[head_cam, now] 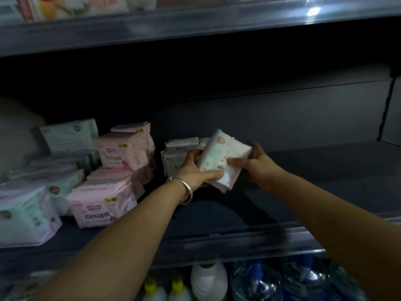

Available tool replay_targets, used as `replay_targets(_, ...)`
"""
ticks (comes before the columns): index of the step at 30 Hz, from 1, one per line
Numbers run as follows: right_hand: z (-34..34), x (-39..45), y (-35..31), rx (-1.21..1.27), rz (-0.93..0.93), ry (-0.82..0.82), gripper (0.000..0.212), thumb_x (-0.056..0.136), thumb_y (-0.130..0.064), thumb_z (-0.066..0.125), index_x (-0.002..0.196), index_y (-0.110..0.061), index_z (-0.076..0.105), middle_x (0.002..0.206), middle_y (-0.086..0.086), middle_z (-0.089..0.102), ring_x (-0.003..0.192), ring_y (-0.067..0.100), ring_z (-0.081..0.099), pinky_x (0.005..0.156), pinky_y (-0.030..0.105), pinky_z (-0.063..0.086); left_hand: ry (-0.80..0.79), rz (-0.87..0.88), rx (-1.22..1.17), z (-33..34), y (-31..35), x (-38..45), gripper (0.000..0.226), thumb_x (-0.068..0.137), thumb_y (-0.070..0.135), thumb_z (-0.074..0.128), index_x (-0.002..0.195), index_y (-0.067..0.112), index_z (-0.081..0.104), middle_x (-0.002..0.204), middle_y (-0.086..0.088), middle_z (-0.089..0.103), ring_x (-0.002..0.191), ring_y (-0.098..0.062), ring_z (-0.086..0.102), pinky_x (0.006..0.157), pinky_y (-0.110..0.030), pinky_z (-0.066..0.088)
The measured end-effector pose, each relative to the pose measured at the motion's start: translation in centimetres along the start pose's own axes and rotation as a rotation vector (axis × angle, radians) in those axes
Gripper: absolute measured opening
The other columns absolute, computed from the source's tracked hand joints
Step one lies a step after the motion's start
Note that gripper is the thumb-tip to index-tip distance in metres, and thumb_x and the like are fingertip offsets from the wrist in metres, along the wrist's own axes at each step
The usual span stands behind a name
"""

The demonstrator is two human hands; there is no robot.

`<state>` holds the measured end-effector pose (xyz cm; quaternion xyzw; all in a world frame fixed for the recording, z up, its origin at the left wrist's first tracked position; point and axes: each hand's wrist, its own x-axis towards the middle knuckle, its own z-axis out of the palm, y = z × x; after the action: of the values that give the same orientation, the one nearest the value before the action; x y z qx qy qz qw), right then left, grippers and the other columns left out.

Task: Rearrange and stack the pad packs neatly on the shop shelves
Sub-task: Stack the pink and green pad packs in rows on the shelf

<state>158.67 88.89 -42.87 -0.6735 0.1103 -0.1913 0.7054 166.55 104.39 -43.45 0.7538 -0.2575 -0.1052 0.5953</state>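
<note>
White pad pack (224,161) gripped tilted between left hand (196,170) and right hand (253,164), held above dark shelf (325,168), white packs (180,155) just behind, pink packs (121,153) stacked leftward.

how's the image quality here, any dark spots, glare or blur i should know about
Head view: the shelf recess behind the held pack is deep in shadow; a bright glare spot sits on the upper shelf edge; the top-shelf goods and bottles below are blurred; wide-angle bending curves the shelf lines; both hands read clearly.
</note>
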Motion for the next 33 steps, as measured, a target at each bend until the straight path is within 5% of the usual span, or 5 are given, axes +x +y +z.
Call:
replay_targets(5, -1.3, 0.0, -1.4, -0.966, -0.406, -0.102, 0.099, 0.072, -0.017, 0.079, 0.147, -0.038, 0.019, 0.157, 0.002, 0.003, 0.143, 0.029, 0.016, 0.11, 0.046, 0.035, 0.005, 0.223, 0.406, -0.4, 0.7, 0.5, 0.078, 0.061, 0.006, 0.081, 0.126, 0.031, 0.046, 0.127, -0.001, 0.043, 0.11, -0.015, 0.047, 0.089, -0.021, 0.043)
replay_targets(8, -0.5, 1.4, -1.0, -1.213, -0.531, -0.191, 0.079, 0.074, -0.026, 0.077, 0.142, -0.027, 0.037, 0.15, 0.005, 0.03, 0.136, 0.027, 0.032, 0.111, 0.041, 0.029, -0.019, 0.258, 0.403, 0.4, 0.8, 1.3, 0.085, 0.062, 0.001, 0.08, 0.133, 0.029, 0.042, 0.132, -0.001, 0.038, 0.112, -0.013, 0.042, 0.089, -0.02, 0.042)
replay_targets(15, -0.1, 4.7, 1.1, -1.228, -0.355, -0.013, 0.064, 0.086, -0.023, 0.065, 0.142, -0.028, 0.035, 0.143, 0.004, 0.037, 0.127, 0.031, 0.036, 0.108, 0.035, 0.031, 0.209, 0.186, 0.266, 0.3, -2.2, 4.9, 0.075, 0.069, 0.0, 0.076, 0.132, 0.014, 0.038, 0.13, -0.011, 0.044, 0.116, -0.027, 0.052, 0.098, -0.041, 0.047)
replay_targets(26, 2.4, 9.2, 2.6, -1.297, -0.378, 0.097, 0.054, 0.093, -0.011, 0.051, 0.143, -0.028, 0.035, 0.143, 0.007, 0.042, 0.126, 0.03, 0.042, 0.109, 0.036, 0.033, 0.243, 0.11, 0.536, -1.1, -5.3, 6.3, 0.037, 0.081, -0.011, 0.053, 0.116, 0.0, 0.051, 0.127, -0.013, 0.053, 0.113, -0.025, 0.054, 0.096, -0.026, 0.041)
replay_targets(33, 2.3, 7.3, 2.6, -1.359, -0.257, 0.118, 0.076, 0.092, -0.026, 0.056, 0.15, -0.034, 0.007, 0.159, 0.0, -0.007, 0.145, 0.035, -0.003, 0.113, 0.053, 0.018, 0.162, 0.065, 0.702, -1.3, -4.7, 4.4, 0.039, 0.082, -0.004, 0.056, 0.12, 0.005, 0.052, 0.123, -0.013, 0.055, 0.115, -0.026, 0.053, 0.1, -0.029, 0.041)
